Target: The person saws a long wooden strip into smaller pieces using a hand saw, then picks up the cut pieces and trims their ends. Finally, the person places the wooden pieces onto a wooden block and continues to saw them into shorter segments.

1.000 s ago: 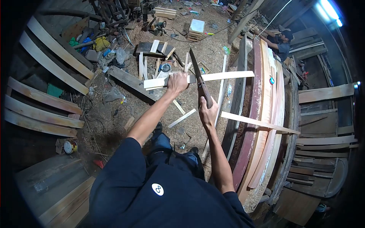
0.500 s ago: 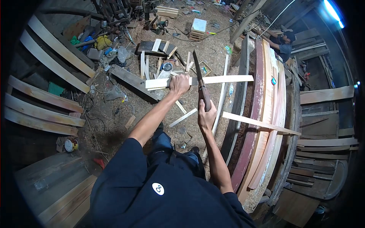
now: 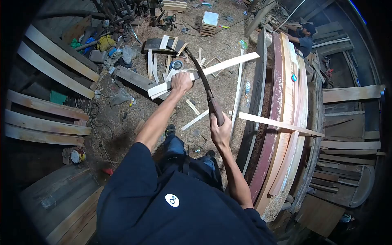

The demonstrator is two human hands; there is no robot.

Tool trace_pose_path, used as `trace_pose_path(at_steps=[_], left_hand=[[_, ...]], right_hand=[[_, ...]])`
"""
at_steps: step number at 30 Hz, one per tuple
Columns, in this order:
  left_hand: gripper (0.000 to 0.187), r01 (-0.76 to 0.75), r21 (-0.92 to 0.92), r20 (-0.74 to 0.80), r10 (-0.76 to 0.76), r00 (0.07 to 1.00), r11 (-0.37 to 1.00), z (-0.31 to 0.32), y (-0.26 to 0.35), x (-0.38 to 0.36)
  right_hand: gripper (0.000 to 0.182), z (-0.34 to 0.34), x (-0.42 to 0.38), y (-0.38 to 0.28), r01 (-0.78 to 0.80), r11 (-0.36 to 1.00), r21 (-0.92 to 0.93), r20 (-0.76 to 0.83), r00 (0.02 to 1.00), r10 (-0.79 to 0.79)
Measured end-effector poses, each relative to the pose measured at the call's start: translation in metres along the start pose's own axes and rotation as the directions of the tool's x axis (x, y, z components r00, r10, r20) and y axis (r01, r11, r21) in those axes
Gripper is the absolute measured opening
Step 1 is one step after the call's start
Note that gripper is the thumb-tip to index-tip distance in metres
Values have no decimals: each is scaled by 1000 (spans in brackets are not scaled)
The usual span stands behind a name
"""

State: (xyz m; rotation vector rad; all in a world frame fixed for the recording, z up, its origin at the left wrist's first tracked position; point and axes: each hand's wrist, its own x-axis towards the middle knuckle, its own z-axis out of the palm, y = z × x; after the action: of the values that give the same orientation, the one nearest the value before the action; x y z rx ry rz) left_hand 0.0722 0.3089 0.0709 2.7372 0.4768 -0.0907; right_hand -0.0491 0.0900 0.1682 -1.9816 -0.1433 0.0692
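My left hand (image 3: 181, 82) is wrapped round a long pale wooden strip (image 3: 232, 62) near its left end, where a second piece shows under it. The strip slants up to the right. In my right hand (image 3: 221, 130) is the dark handle of a long curved tool (image 3: 203, 77), which looks like a saw or machete. Its dark blade crosses the strip just right of my left hand and points up and left. The fingers of both hands are closed.
A long bench with curved planks (image 3: 267, 159) runs along the right, with a loose strip (image 3: 277, 125) across it. A person (image 3: 304, 38) is at its far end. A dark beam (image 3: 136, 81) and wood scraps lie ahead; curved boards (image 3: 49, 106) stand at left.
The strip's right end has swung upward and its left end has shifted left. The tool's blade has tilted left, and its handle has moved slightly down.
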Motion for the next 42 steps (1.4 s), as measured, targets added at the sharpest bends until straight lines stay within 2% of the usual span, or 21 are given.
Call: trace_pose_path(at_steps=[3,4,5,8,9,10,11,12,13,14,15,17,19,21,22,26,29,32,36,41,42], left_hand=[[28,-57,53,-112,62,992,997,-5,-16,7],[29,-107,120,-158,126,979,987,-4,-27,10],[29,-107,121,-162,126,979,987,-2,-33,9],[27,-104,172,-345,159,925,980,0,-38,4],[27,-97,172,-346,153,926,980,-1,-35,0],[26,-94,94,-167,109,980,991,-2,-28,-6],[28,-74,15,21,73,997,997,-2,-21,-12],[29,-117,130,-67,127,990,984,16,-21,-14],[32,-152,248,-147,192,970,957,22,-14,-18],[20,-6,20,33,6,999,1000,22,-7,-13],[10,-130,80,-274,147,950,988,26,-6,-21],[12,-154,186,-201,191,961,970,23,-3,-10],[18,-178,194,-259,226,939,965,10,5,-15],[29,-135,72,-132,143,981,988,7,5,-14],[32,-180,69,-221,191,956,981,9,3,-17],[27,-231,64,-280,239,930,971,17,-1,-13],[27,-233,47,-266,237,934,971,13,0,-16],[31,-193,-11,-187,188,964,981,0,5,-22],[31,-192,24,-213,192,958,981,5,2,-22],[30,-196,24,-192,197,961,980,7,-3,-20],[30,-220,64,-238,229,944,973,9,-5,-20]], right_hand=[[21,0,16,-11,31,998,-47,67,997,-28],[23,-1,24,-10,75,993,-92,109,992,-65],[23,-1,25,-11,79,993,-91,108,992,-69],[23,0,32,-21,150,985,-86,113,984,-140],[23,4,33,-22,152,985,-84,119,983,-142],[22,8,37,-24,141,989,-49,84,987,-136],[22,13,41,-26,130,991,-15,52,990,-129],[23,14,47,-28,106,994,12,67,992,-107],[23,17,54,-21,172,985,-7,51,984,-172],[24,19,55,-14,188,982,-11,36,982,-188],[25,20,54,-14,205,979,-16,21,979,-205],[25,21,49,-7,178,984,1,14,984,-178],[26,23,46,2,148,989,20,11,989,-148],[27,24,46,10,125,991,44,-40,992,-123],[27,23,48,13,123,992,32,-48,991,-122],[27,20,51,20,102,993,58,-3,995,-102],[27,19,50,22,82,994,66,9,997,-83],[27,17,47,20,98,994,45,9,995,-98],[29,17,44,17,80,997,9,22,997,-80],[29,19,44,25,71,996,49,44,996,-73],[30,19,43,26,53,996,66,57,997,-57]])
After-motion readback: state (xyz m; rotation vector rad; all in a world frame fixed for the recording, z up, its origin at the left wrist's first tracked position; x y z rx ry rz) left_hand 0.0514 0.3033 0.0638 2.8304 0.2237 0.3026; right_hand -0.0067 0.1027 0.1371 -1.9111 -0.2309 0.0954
